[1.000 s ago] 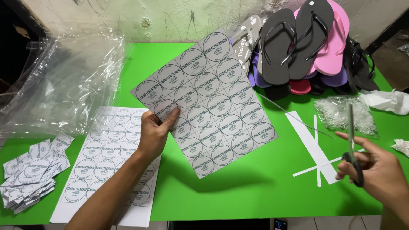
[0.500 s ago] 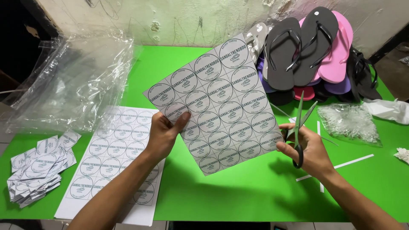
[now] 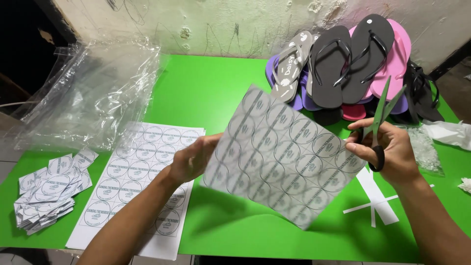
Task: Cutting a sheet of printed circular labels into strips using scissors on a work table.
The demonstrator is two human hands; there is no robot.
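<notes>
Head view, looking down: the left hand (image 3: 192, 158) grips the left edge of a sheet of round labels (image 3: 283, 156), thumb on the near face and fingers hidden behind it, holding the sheet up off the table and tilted. The sheet is motion-blurred, so its print cannot be read. The right hand (image 3: 392, 149) is closed through the black loops of a pair of scissors (image 3: 380, 121), whose green blades stand parted and point up and away; the fingertips of this hand also touch the sheet's right edge.

Below the raised sheet is the green table (image 3: 211, 88). Under the left forearm, at the near left, a second label sheet (image 3: 139, 169) lies flat. Further left, near the table's edge, sits a loose pile of cut label squares (image 3: 48, 187). Beyond those, at the far left, is a heap of clear plastic bags (image 3: 93, 91).

On the right, just near of the right hand, thin white paper strips (image 3: 375, 198) lie crossed on the table. At the far right a stack of flip-flops (image 3: 351, 64) in grey, black, pink and purple leans toward the stained wall. Beside the right wrist, further right, lies a small clear bag of plastic pieces (image 3: 426, 149), and past it some crumpled white paper (image 3: 450, 132).
</notes>
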